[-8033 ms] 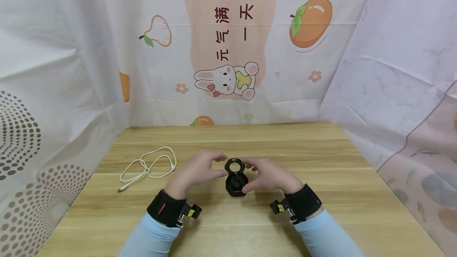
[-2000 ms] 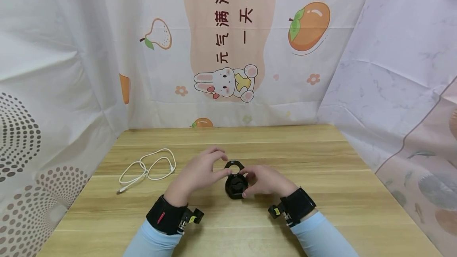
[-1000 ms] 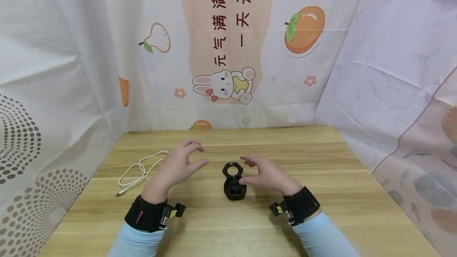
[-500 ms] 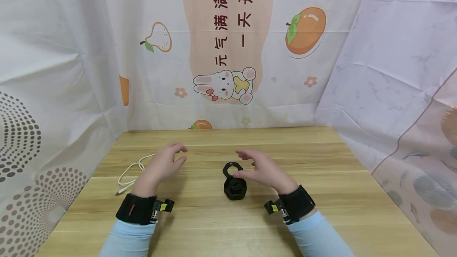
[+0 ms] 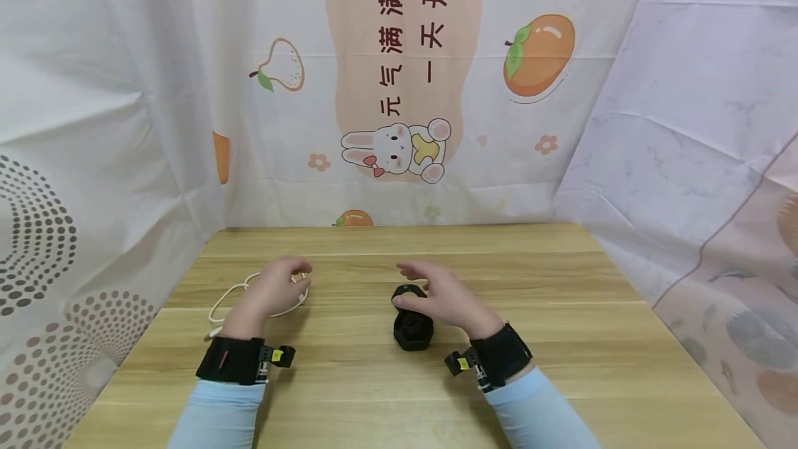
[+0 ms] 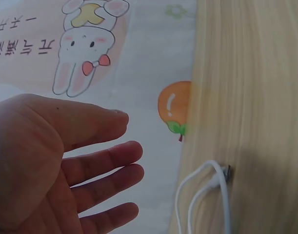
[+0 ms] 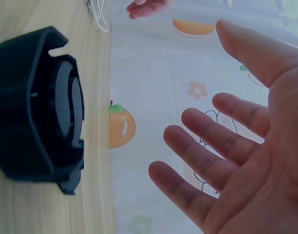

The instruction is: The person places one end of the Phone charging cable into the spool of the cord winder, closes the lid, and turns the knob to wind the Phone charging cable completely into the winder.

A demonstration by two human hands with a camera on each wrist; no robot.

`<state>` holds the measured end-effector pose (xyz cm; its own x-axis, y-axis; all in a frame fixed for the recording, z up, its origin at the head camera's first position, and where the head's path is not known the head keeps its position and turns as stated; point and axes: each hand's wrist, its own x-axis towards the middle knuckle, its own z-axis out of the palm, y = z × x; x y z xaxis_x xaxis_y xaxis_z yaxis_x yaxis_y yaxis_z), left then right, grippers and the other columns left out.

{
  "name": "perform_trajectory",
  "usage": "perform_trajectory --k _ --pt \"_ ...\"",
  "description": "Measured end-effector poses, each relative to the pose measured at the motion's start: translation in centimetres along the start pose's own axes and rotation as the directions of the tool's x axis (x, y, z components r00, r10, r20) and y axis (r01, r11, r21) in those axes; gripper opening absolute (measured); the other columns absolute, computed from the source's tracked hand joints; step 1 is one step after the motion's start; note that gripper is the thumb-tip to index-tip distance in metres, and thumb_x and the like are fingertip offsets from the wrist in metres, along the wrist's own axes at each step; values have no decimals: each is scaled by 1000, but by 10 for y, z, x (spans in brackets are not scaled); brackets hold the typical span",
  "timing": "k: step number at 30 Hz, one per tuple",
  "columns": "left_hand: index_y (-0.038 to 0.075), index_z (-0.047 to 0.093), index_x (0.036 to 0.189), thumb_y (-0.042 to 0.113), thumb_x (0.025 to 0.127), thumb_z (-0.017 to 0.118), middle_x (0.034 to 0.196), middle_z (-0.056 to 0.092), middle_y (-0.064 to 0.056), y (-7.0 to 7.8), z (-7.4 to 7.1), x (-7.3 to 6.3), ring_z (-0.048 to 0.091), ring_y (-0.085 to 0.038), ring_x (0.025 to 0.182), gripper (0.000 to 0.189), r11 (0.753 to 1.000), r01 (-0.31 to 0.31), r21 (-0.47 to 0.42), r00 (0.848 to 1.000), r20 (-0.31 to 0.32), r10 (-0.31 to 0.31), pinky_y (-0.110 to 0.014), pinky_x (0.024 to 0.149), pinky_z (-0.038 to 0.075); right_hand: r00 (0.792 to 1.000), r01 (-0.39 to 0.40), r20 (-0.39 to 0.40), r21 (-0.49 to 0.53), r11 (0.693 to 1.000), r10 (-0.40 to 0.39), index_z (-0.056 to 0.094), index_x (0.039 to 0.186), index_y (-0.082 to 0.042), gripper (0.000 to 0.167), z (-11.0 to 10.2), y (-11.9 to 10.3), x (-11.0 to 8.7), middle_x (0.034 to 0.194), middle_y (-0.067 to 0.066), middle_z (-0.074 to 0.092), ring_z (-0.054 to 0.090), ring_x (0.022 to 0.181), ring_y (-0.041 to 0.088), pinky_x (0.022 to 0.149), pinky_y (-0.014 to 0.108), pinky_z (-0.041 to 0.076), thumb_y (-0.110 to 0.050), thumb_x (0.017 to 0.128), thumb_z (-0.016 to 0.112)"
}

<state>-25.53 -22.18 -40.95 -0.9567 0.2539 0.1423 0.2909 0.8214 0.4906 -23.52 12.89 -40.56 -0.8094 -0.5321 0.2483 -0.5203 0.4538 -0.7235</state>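
A black octagonal case (image 5: 413, 335) stands on the wooden table, its hinged lid with a round opening swung up toward the back. My right hand (image 5: 445, 300) hovers just over it, thumb and fingers spread, partly covering the lid. In the right wrist view the case (image 7: 14, 112) is beside the open palm, and nothing is between the fingers. My left hand (image 5: 269, 296) is over the white USB cable (image 5: 215, 310) and hides much of its loop. The left wrist view shows relaxed fingers apart from the cable (image 6: 224, 195), holding nothing.
The wooden tabletop (image 5: 349, 393) reaches back to a printed fabric curtain (image 5: 287, 137). More fabric hangs at the left (image 5: 125, 123) and right (image 5: 686, 158) sides. Each wrist wears a black strap with a small camera.
My left hand has left the case and moved left over the cable. My right hand has let go of the case, lifted, and shifted left across the lid. The case stays put, lid raised.
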Motion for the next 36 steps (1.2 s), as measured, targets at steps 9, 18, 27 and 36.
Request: perform_trajectory --k 9,18,27,36 --pt "-3 71 111 4 95 62 110 68 -17 -15 8 3 65 -33 99 20 997 49 52 996 74 -53 -53 87 52 1000 -2 8 7 1000 2 56 145 -13 60 10 -4 8 135 6 63 57 125 21 101 55 47 -33 93 77" --pt "1 71 93 -10 82 63 96 65 -11 -31 20 5 61 -25 86 17 989 -59 137 998 43 54 -45 79 53 999 16 38 22 1000 -17 56 144 -11 59 18 -12 15 136 7 62 57 126 24 100 54 48 -32 93 77" --pt "8 73 93 1 84 70 97 63 -9 -35 25 0 61 -27 89 12 978 25 208 996 75 -41 -47 80 51 997 19 73 10 1000 -19 55 145 -12 58 29 -16 19 136 8 63 58 123 23 98 52 50 -33 95 75" --pt "15 68 82 2 85 71 95 58 -8 -35 24 -2 55 -30 94 13 972 50 231 996 65 -66 -50 83 46 996 12 90 8 1000 -12 54 146 -12 58 30 -16 17 137 8 62 58 125 23 99 51 50 -31 95 74"
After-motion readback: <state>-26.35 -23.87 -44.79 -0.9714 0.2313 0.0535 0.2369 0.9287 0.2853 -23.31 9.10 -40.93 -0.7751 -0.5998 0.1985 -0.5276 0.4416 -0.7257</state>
